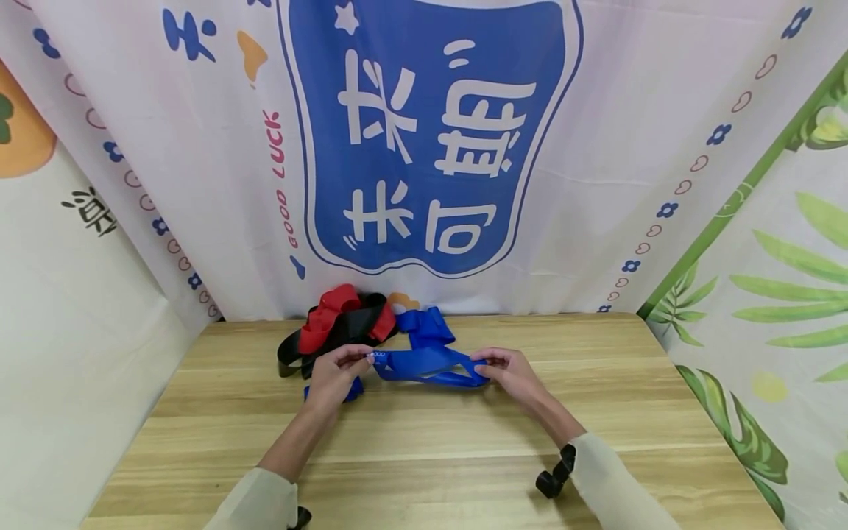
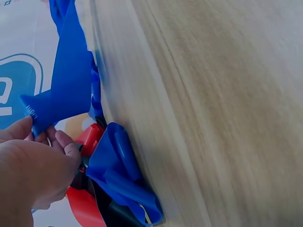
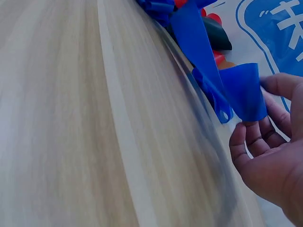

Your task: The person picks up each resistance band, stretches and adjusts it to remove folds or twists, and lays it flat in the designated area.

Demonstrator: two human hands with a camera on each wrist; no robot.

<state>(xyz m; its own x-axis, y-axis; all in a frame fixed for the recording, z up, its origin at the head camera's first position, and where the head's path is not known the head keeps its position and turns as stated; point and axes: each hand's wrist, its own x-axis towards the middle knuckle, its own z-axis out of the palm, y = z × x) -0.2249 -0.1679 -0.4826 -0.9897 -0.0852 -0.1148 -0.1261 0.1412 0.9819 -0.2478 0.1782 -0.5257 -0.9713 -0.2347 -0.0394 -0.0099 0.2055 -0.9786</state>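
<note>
A blue resistance band (image 1: 424, 361), flat and glossy with small white print at one end, is stretched sideways between both hands above the table. My left hand (image 1: 336, 374) pinches the printed end between thumb and fingers, seen closely in the left wrist view. At the other end, my right hand (image 1: 513, 374) holds a bend of the band, its thumb and fingertips on the edge in the right wrist view. More blue band (image 1: 429, 324) lies folded behind, and another blue bundle (image 2: 123, 175) rests below the left hand. Whether these blue parts join the held length I cannot tell.
A tangled red band (image 1: 321, 327) and black band (image 1: 288, 359) lie at the table's back edge, left of centre. Wood-grain tabletop (image 1: 424, 464) stretches in front of the hands. A printed white cloth (image 1: 616, 147) hangs directly behind the table.
</note>
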